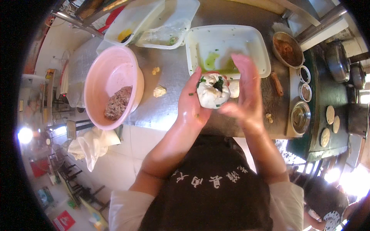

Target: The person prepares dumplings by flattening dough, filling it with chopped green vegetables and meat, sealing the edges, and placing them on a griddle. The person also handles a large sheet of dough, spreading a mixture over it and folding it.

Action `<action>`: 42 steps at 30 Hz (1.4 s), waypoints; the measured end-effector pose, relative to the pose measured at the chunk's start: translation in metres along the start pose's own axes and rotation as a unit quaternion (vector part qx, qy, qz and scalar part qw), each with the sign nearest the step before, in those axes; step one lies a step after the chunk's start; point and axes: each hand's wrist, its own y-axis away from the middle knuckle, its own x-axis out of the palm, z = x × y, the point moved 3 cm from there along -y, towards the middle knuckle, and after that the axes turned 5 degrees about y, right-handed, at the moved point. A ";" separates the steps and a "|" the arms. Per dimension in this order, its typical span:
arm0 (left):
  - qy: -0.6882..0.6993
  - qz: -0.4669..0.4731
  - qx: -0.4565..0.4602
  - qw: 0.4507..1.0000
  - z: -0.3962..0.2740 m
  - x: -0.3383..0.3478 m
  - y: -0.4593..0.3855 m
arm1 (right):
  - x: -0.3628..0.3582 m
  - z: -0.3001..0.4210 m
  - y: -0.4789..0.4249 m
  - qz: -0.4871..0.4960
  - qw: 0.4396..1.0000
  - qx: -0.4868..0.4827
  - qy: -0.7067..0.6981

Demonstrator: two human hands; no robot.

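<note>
My left hand [189, 105] cups a ball of white dough [213, 95] above the metal table [156, 106]. The dough is gathered in folds around an opening, where chopped greens show. Beside it, my right hand [249, 92] is blurred, its fingers raised and apart from the thumb. The thumb is close to the dough's lower right edge; I cannot tell whether it touches. Another pale dough piece [234, 89] is partly hidden behind the hands. Just beyond stands a white plastic tub [227, 28] with green oily liquid and bits of chopped greens.
A pink basin [136, 66] with ground meat [118, 104] stands left. Dough scraps [159, 91] lie nearby. At right are a bowl of brown paste [289, 53], a wooden-handled tool [277, 83], a metal bowl [300, 117] and flatbreads [325, 137] on a griddle [342, 127]. Another person [326, 199] is lower right.
</note>
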 end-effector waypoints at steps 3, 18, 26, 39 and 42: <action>-0.032 0.015 0.021 0.999 0.011 0.004 0.003 | 0.009 -0.030 0.019 0.072 0.993 0.078 0.047; -0.120 0.044 0.088 0.988 0.005 -0.001 0.008 | 0.025 -0.023 0.013 0.016 0.999 -0.016 -0.039; -0.002 0.023 0.141 0.990 0.006 -0.008 0.011 | 0.033 -0.012 0.010 -0.053 0.985 0.039 -0.160; 0.012 -0.093 0.152 0.984 -0.009 -0.094 0.006 | 0.098 -0.068 0.028 -0.074 0.988 0.129 0.051; 0.052 -0.068 0.133 0.987 -0.029 -0.130 0.008 | 0.118 -0.048 0.026 -0.066 0.995 0.080 0.011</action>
